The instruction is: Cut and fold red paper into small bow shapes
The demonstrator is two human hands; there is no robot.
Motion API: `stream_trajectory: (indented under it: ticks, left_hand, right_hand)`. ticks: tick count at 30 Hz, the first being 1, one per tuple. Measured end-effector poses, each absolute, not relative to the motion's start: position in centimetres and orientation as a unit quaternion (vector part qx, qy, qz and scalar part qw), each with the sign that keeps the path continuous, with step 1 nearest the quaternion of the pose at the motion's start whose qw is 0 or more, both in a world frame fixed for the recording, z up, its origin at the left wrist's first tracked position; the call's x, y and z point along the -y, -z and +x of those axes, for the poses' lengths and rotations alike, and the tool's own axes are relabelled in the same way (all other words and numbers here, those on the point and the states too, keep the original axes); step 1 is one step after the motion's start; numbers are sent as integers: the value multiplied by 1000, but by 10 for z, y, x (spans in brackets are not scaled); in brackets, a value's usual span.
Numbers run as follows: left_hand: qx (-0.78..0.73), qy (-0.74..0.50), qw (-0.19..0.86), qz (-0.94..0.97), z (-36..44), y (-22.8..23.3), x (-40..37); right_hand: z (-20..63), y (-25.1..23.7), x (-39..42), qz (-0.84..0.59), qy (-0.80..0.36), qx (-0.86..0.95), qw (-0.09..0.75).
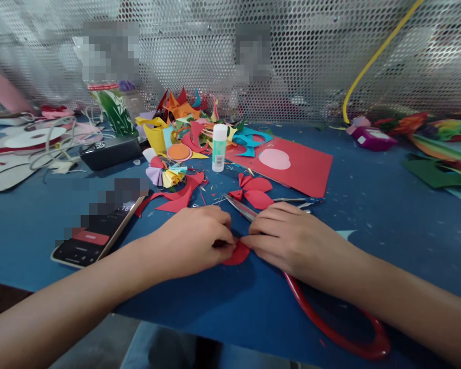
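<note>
Head view: the left hand [194, 238] and the right hand [288, 237] meet fingertip to fingertip over a small red paper piece [237, 254] lying on the blue desk [388, 215] close to its near edge. Both hands are curled nearly closed, thumb and forefinger of each pinching the top edge of the piece; only its rounded lower part shows below the fingers. Whether a fold is already pressed in cannot be told, as the fingers cover that edge.

Under the right hand lie large scissors [330, 328], red handle loop toward the person, blades pointing away past the knuckles; neither hand grips them.

Just beyond the hands sit several folded red petals [253, 192], apparently finished pieces of the same kind. Judgement: cutting for this piece looks done, shaping is under way, and a few like pieces are already made.

Farther out stand a glue stick [218, 147], upright and capped, a red sheet [303, 166] bearing a pink cut-out [274, 159], and a heap of coloured scraps [188, 125]. A phone [90, 241] lies to the left of the left forearm.
</note>
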State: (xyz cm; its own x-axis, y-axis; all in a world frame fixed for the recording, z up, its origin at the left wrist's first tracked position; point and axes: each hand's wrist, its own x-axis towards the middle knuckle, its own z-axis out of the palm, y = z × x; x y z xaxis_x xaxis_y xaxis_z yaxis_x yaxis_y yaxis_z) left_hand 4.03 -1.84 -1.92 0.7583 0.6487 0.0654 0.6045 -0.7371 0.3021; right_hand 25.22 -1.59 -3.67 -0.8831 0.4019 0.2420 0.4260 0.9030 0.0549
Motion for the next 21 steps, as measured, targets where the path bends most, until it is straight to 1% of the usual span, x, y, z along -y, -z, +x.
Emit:
stream_trajectory:
  ticks: [5, 8, 12, 17, 21]
  left_hand:
    - [-348, -76, 169, 919, 38, 18, 19]
    - [-348, -81, 187, 915, 38, 17, 18]
    - [-361, -81, 201, 907, 38, 14, 18]
    - [-384, -79, 205, 897, 40, 14, 19]
    - [-384, -81, 194, 899, 41, 18, 19]
  right_hand:
    - [256, 30, 16, -212, 41, 973, 78]
    - [257, 29, 16, -219, 10, 969, 114]
    - [255, 29, 15, -273, -47, 948, 159]
    - [251, 30, 14, -323, -72, 925, 187]
    - [250, 36, 13, -290, -83, 935, 186]
